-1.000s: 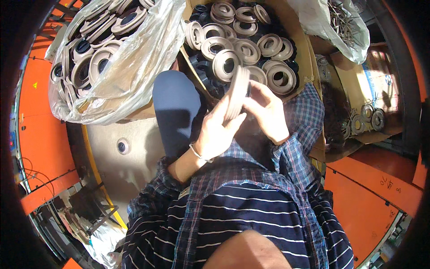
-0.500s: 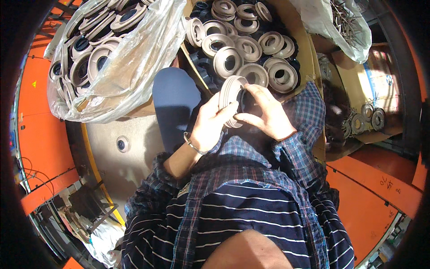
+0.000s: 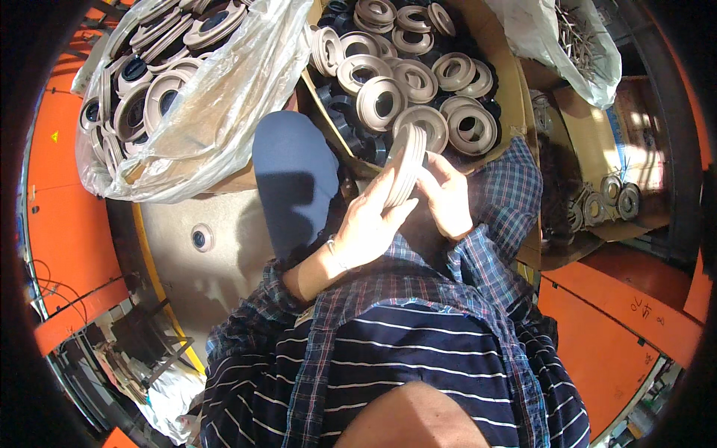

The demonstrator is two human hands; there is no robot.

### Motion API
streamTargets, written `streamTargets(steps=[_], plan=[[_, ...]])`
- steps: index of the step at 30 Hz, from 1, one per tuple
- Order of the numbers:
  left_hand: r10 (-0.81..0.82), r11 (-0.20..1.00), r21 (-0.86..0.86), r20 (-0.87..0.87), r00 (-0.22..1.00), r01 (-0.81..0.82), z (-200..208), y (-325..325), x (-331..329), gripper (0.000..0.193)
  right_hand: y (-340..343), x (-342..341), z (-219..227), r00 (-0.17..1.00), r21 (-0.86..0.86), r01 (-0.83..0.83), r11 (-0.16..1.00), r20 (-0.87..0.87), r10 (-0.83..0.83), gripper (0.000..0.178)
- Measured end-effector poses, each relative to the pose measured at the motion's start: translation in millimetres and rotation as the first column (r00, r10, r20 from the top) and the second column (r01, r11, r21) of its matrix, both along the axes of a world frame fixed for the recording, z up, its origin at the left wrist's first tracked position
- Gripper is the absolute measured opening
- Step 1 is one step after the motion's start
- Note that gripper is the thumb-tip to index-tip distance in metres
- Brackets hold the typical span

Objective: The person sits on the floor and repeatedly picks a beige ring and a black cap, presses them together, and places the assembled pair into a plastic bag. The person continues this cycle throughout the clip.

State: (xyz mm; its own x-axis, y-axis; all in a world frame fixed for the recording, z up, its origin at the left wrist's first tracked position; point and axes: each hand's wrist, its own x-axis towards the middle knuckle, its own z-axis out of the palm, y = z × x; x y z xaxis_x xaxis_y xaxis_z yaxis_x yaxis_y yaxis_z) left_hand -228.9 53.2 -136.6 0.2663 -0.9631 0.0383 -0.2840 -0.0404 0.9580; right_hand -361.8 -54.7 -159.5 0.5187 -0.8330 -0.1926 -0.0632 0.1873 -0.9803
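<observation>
A beige grooved plastic ring (image 3: 407, 166) is held tilted nearly on edge in front of my body. My left hand (image 3: 367, 230) grips it from the left and below, with the thumb along its lower edge. On the other side, my right hand (image 3: 448, 198) has bent fingers against the ring's right face; its fingertips are partly hidden behind the ring. Just beyond my hands, a cardboard box (image 3: 510, 89) holds many similar beige rings (image 3: 381, 103) with black ring-shaped parts (image 3: 351, 123) among them.
At left, a clear plastic bag (image 3: 246, 75) is full of beige rings with black centres. One such ring (image 3: 202, 237) lies on the floor. To the right are a bag of thin metal pieces (image 3: 575, 45) and a carton (image 3: 582, 134) with metal-looking rings. Orange panels (image 3: 71, 194) flank both sides.
The ring has moved slightly right and turned, leaning its top to the right. My left hand has followed it up and right. My right fingers have shifted from its upper rim to its right face.
</observation>
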Motion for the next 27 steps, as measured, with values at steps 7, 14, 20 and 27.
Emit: streamTargets(steps=[7, 14, 20, 27], plan=[[0.049, 0.985, 0.174, -0.264, 0.963, -0.003, -11.3, 3.4, 7.0, 0.055, -1.0, -3.7, 7.9, 0.999, 0.394, -0.026, 0.919, -0.017, 0.036, 0.039], [0.199, 0.976, 0.172, -0.472, 0.859, -0.131, 0.0, -5.4, 15.0, 0.047, 0.4, 1.0, 22.5, 0.904, -0.525, -0.314, 0.791, -0.419, 0.081, 0.058], [0.288, 0.958, 0.079, -0.264, 0.921, -0.277, 0.6, 4.4, -18.4, 0.045, 9.5, 18.4, 10.8, 0.961, -0.38, -0.057, 0.923, -0.272, -0.053, 0.049], [0.296, 0.955, 0.112, -0.334, 0.895, -0.274, -5.6, 3.4, -14.0, 0.038, 8.3, 11.3, 2.0, 0.952, -0.553, -0.119, 0.825, -0.3, -0.064, 0.056]])
